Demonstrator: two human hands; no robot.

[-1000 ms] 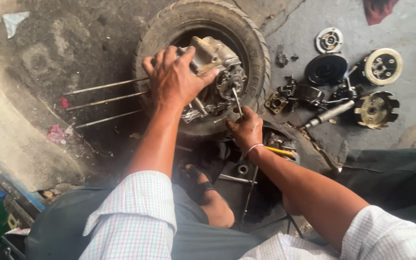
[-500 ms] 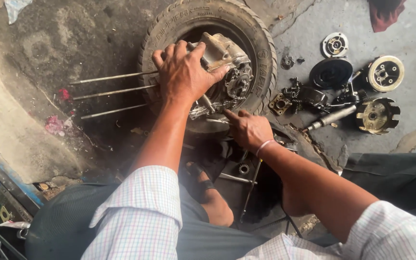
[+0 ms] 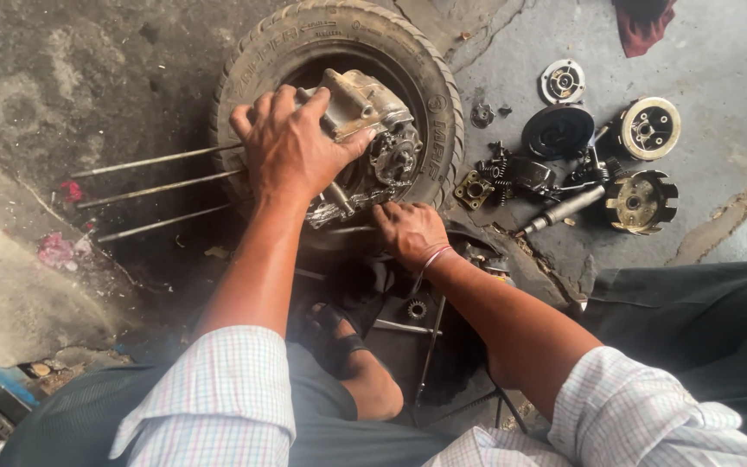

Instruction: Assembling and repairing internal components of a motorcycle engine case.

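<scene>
A grimy metal engine case rests in the middle of a black tyre lying flat on the oily floor. My left hand presses down on top of the case, fingers spread over it. My right hand is at the near lower edge of the case, fingers curled on something small there; what it pinches is hidden. Three long thin steel studs stick out to the left from under the case.
Loose engine parts lie on the concrete at the right: a black round cover, a pale clutch drum, a slotted clutch basket, a shaft, small gears. A red rag lies at the top. My sandalled foot is below.
The view has shifted slightly. My right hand has slid a little left along the case's near edge. My left hand stays pressed on the case.
</scene>
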